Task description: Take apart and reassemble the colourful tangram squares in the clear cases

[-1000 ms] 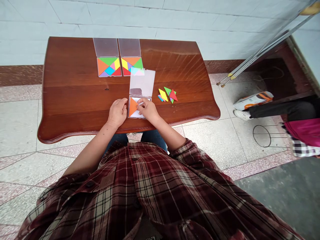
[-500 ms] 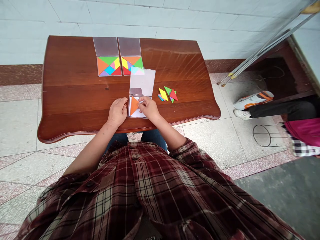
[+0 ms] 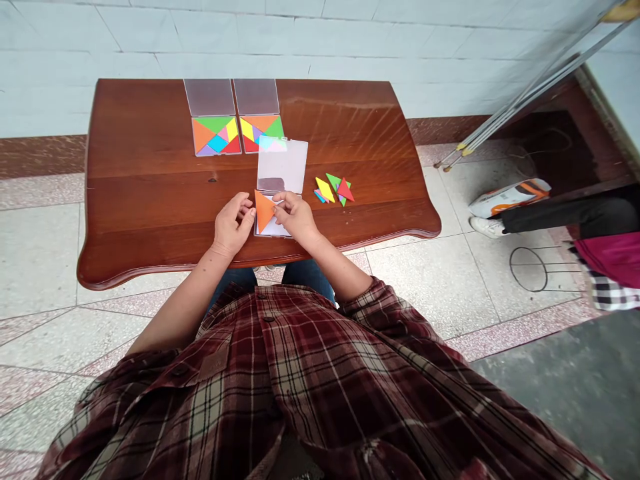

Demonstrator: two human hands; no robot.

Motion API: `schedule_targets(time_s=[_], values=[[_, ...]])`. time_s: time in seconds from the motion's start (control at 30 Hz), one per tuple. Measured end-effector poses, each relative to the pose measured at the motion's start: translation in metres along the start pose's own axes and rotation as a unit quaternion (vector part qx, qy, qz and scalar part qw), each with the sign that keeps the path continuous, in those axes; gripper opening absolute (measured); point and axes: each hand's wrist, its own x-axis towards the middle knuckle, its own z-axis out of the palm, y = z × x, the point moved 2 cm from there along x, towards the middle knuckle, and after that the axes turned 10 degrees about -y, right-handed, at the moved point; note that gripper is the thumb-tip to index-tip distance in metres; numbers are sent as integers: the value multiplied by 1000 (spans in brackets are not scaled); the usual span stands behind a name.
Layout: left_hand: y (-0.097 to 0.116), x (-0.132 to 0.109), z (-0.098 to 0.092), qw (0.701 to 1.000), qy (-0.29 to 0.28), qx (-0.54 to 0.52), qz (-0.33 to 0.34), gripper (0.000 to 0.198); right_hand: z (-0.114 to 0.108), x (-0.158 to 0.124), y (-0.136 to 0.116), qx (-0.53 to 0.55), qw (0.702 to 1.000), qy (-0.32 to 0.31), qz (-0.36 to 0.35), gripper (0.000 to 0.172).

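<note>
Since the earlier frame, the orange triangle (image 3: 263, 211) has shifted left to overlap the left edge of the open case (image 3: 276, 228), and the left hand (image 3: 231, 223) has brought its thumb toward it. On my feed, the wooden table (image 3: 165, 213) spans the upper half of the frame. I see the left filled case (image 3: 209, 97) and right filled case (image 3: 256, 97) side by side near its far edge, upper left of centre, lids laid back. Just left of the frame's centre sits the open case, clear lid (image 3: 283, 165) swung back. My right hand (image 3: 297, 220) pinches the triangle's right corner between thumb and fingertips. The left hand is half-curled at the other side; I can't tell whether its thumb touches the piece. Right of centre lie the loose pieces: green triangle (image 3: 332, 180), yellow parallelogram (image 3: 325, 189), red triangle (image 3: 345, 190) and smaller ones partly covered.
</note>
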Motion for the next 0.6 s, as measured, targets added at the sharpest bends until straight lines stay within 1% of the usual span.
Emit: schedule_targets(time_s=[0.17, 0.27, 0.37, 0.5, 0.57, 0.6], values=[[-15, 2, 3, 995, 14, -92, -23, 59, 8, 0, -3, 12, 999, -25, -26, 14], [-22, 4, 2, 990, 17, -142, -14, 63, 13, 2, 0, 14, 998, -42, -43, 13], [-27, 7, 1, 976, 19, -216, 3, 67, 18, 4, 3, 14, 997, -52, -63, 14], [-31, 10, 0, 957, -1, -291, -17, 64, 25, 7, 7, 22, 995, -71, -68, 14], [-33, 11, -2, 949, 5, -314, -26, 62, 20, 9, 9, 10, 996, -73, -57, 15], [-34, 12, -3, 946, 14, -323, -28, 62, 13, 9, 10, -3, 997, -62, -51, 15]])
